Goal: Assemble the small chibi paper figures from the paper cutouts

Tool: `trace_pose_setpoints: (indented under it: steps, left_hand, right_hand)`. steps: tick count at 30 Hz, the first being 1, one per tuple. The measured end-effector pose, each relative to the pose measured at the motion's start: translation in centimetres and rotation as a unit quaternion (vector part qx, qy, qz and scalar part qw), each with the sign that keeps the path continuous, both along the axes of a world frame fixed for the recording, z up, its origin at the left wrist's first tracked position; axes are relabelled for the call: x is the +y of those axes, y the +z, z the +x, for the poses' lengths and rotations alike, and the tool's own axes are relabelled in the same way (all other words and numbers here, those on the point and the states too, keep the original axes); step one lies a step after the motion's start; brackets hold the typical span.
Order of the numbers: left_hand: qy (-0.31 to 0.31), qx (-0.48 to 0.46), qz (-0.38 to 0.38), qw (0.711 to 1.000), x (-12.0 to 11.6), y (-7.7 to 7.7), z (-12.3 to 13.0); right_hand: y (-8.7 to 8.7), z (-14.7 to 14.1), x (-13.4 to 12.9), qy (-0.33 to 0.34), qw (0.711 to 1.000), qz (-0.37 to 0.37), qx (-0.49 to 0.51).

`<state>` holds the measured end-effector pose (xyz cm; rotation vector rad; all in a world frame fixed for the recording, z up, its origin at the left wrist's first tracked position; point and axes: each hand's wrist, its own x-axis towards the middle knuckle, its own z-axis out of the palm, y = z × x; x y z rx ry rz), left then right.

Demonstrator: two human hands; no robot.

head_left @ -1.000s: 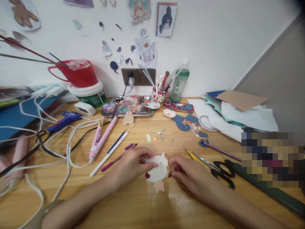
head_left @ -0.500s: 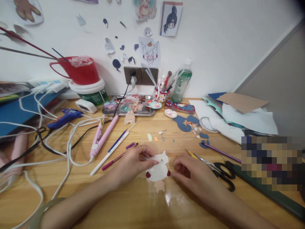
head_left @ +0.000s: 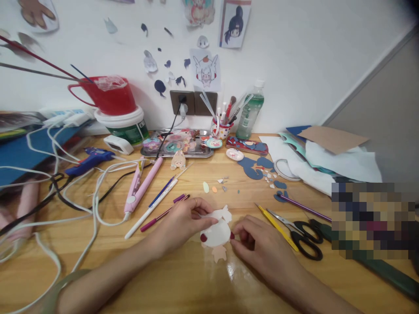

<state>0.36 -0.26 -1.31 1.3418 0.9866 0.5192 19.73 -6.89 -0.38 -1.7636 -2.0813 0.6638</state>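
Note:
A small white cutout figure (head_left: 218,234) with a peach-coloured body piece (head_left: 219,253) and a dark red round piece (head_left: 203,237) at its left side is just above the table in front of me. My left hand (head_left: 196,216) pinches its upper left edge between thumb and fingers. At the figure's right side, my right hand (head_left: 248,237) has thumb and forefinger curled around a second dark red piece (head_left: 232,236). Part of that piece is hidden by the fingertips.
Right of my right hand lie a yellow craft knife (head_left: 278,226) and black-handled scissors (head_left: 306,240). Pens (head_left: 152,209), a pink straightener (head_left: 144,187) and tangled white cables are at the left. Small scraps (head_left: 214,190) and blue offcuts (head_left: 252,168) lie beyond.
My right hand has moved left until its fingertips meet the dark red piece at the figure's right side. More of the yellow craft knife now shows. My left hand keeps its grip.

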Motion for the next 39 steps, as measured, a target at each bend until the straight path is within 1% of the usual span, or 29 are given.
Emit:
trace_pose_setpoints:
  steps: [8, 13, 19, 31, 39]
  left_hand:
    - [0.002, 0.002, -0.002, 1.0, -0.03, 0.12, -0.05]
    - [0.003, 0.002, 0.002, 1.0, -0.1, 0.16, -0.04]
    - [0.001, 0.0, 0.005, 1.0, -0.09, 0.06, -0.1]
    - [0.011, 0.003, 0.012, 1.0, -0.12, 0.11, -0.16]
    - [0.008, 0.007, 0.011, 1.0, 0.04, 0.34, -0.07]
  right_hand:
    - [0.03, 0.15, -0.12, -0.01, 1.0, -0.002, 0.011]
    - [0.13, 0.07, -0.11, -0.02, 0.999, -0.026, -0.013]
    - [0.26, 0.0, 0.14, -0.031, 0.999, -0.044, -0.005]
    - [-0.11, -0.24, 0.14, -0.032, 0.998, -0.056, 0.009]
    - [0.45, -0.72, 0.37, -0.037, 0.996, -0.075, -0.01]
